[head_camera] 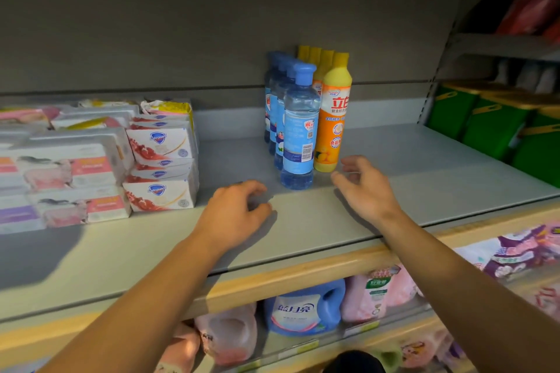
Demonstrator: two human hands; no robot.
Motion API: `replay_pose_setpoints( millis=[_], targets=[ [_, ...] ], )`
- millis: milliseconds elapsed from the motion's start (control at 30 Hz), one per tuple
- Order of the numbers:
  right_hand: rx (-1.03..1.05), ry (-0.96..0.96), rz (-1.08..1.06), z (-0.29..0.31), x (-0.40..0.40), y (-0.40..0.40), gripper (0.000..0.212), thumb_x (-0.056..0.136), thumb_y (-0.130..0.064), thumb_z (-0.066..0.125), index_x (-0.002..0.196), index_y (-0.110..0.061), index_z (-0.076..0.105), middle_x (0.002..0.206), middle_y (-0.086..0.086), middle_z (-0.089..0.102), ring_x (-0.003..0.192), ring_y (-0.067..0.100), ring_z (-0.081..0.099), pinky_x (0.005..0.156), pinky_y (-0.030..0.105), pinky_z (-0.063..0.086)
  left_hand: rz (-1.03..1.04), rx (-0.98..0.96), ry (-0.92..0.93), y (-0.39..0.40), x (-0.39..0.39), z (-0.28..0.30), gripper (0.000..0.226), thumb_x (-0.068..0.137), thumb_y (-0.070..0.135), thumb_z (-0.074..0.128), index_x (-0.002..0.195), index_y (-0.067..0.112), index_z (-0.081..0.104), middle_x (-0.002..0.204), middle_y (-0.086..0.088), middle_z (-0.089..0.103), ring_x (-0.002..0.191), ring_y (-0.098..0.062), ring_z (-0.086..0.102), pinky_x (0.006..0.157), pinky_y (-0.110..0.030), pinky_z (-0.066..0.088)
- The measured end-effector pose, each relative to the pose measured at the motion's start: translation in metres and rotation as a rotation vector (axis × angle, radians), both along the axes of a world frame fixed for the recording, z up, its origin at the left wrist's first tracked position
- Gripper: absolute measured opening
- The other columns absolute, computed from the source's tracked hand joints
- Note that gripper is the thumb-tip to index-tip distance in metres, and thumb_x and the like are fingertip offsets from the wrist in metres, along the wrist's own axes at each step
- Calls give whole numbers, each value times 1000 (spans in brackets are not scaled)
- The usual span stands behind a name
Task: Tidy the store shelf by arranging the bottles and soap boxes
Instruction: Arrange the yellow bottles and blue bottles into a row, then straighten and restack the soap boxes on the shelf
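Bottles pretty much lined up already

Blue bottles and yellow bottles were stood mid-shelf, soap boxes stacked leftward. Left hand and right hand were held loose-fingered, gripping nothing; rows probably best squared gently from both sides.

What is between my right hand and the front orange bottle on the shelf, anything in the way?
Nothing visible. The right hand hovers open just in front of the front orange bottle, with only bare shelf between them. The front blue bottle stands close beside it on the left, not in the hand's path.
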State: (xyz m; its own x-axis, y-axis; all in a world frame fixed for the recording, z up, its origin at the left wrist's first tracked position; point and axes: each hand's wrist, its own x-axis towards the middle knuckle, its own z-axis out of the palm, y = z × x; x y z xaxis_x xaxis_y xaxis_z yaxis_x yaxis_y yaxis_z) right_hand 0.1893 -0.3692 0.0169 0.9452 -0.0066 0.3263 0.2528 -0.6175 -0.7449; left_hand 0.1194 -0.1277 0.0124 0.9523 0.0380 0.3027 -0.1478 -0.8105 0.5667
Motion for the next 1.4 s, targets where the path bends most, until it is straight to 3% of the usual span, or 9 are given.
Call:
replay_pose_setpoints(
  millis=[200, 367, 500, 633, 833, 1000, 1133, 1300, 1400],
  targets=[
    [102, -89, 237, 18, -43, 57, 19, 88, -24, 68, 106, -25, 63, 105, -12, 65, 92, -3, 62, 76, 4, 44, 46, -223, -182, 46, -33, 28, 26, 84, 19, 68, 110, 25, 69, 93, 15, 70, 82, 3, 65, 78, -15, 51],
    [72, -115, 438, 21, -52, 140, 26, 86, -26, 70, 112, -24, 65, 111, -6, 66, 95, 5, 64, 83, 21, 53, 209, -259, -237, 113, -67, 35, 18, 84, 17, 68, 99, 27, 70, 85, 15, 72, 75, 1, 66, 71, -20, 52],
    [-113, -210, 500, 17, -37, 199, 38, 87, -32, 68, 124, -27, 61, 123, -3, 60, 98, 8, 59, 76, 12, 45, 313, -265, -191, 154, -79, 22, 15, 86, 18, 65, 97, 26, 70, 83, 11, 73, 77, 3, 66, 67, -16, 49],
    [-278, -224, 491, 0, -22, 227, 49, 90, -34, 66, 136, -26, 54, 137, -1, 45, 121, 16, 47, 96, 25, 43, 326, -390, -157, 166, -79, 10, 11, 89, 15, 62, 93, 22, 69, 78, 8, 74, 67, -2, 69, 67, -21, 51],
    [-265, -371, 451, -9, -29, 224, 48, 82, -30, 74, 128, -25, 62, 133, -4, 46, 122, 13, 39, 94, 20, 35, 258, -301, -111, 166, -74, 6, 10, 86, 25, 64, 95, 26, 67, 75, 12, 72, 70, 2, 66, 67, -20, 50],
    [10, -148, 541, 2, -35, 218, 36, 85, -19, 72, 120, -27, 66, 116, -4, 63, 94, 4, 60, 70, 8, 47, 310, -294, -136, 164, -76, 6, 23, 81, 37, 70, 100, 26, 64, 86, 9, 70, 81, -4, 66, 73, -28, 55],
    [395, 158, 684, 10, -44, 214, 28, 89, -10, 69, 107, -30, 68, 108, -1, 71, 91, 11, 72, 65, 26, 59, 183, -362, -130, 162, -82, 3, 39, 83, 35, 73, 118, 28, 57, 101, 14, 70, 86, -2, 68, 75, -31, 58],
    [446, 295, 803, 10, -46, 215, 26, 90, -6, 66, 103, -29, 70, 103, 1, 75, 92, 17, 73, 64, 25, 57, 34, -519, -123, 161, -88, 3, 51, 87, 21, 72, 130, 35, 48, 103, 16, 72, 90, -8, 71, 69, -30, 61],
    [446, 246, 853, 10, -46, 214, 34, 84, -13, 72, 112, -32, 67, 110, -5, 72, 99, 16, 71, 71, 29, 58, 11, -661, -121, 160, -89, 8, 33, 89, 11, 69, 117, 24, 57, 96, 3, 76, 74, -26, 73, 59, -32, 60]
  ],
)
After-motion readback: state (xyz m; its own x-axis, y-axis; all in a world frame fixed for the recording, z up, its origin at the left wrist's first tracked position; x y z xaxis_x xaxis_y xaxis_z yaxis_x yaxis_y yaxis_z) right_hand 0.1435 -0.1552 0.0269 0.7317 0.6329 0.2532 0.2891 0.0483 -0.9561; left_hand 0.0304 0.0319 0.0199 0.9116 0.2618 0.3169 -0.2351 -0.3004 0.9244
